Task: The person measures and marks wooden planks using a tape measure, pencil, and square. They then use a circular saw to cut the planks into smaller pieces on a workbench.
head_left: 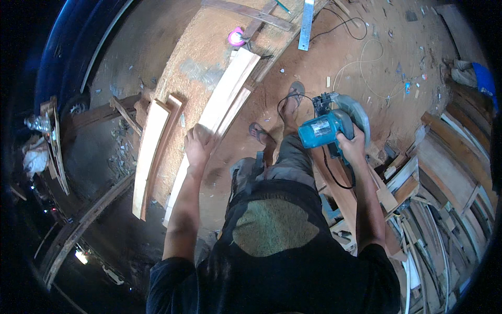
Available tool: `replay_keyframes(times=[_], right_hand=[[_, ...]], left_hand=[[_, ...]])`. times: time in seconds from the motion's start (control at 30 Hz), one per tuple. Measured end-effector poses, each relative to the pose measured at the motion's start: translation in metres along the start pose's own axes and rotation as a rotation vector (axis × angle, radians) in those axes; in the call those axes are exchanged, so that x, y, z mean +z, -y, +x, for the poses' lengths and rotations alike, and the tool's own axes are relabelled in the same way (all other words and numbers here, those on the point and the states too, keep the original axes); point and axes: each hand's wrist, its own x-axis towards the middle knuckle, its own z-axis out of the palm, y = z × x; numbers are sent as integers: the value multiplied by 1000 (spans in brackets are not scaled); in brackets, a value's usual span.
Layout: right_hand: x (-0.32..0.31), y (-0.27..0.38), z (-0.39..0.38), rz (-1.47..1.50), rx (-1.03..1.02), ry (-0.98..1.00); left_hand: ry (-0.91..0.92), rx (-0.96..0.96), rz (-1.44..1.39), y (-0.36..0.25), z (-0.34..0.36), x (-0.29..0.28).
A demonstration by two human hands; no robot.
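Note:
My left hand (198,145) is on a long pale wooden board (228,91), its fingers curled over the board's edge. A narrower strip of wood (236,107) lies along the board's right side. Both rest on a sawdust-covered workbench (183,78). Out to the right, away from the bench, my right hand (351,146) grips a teal circular saw (320,131) by its handle. The saw hangs above the floor with its round guard (360,118) on the far side, and a black cord (334,177) loops below it.
More boards (151,157) lie at the bench's left. A pink tape measure (236,36), a metal ruler (306,26) and crossed wood pieces (251,14) are at its far end. Stacked timber (444,162) fills the right side. A thin pale cord (361,65) and scraps litter the floor.

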Motion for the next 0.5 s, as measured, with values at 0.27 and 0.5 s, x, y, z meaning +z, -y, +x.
replay_keyframes(times=[0.27, 0.5], right_hand=[[-19, -24, 25, -25, 130, -52], [-36, -30, 35, 41, 117, -129]], left_hand=[[-193, 327, -132, -66, 80, -12], [-166, 277, -56, -233, 320, -3]])
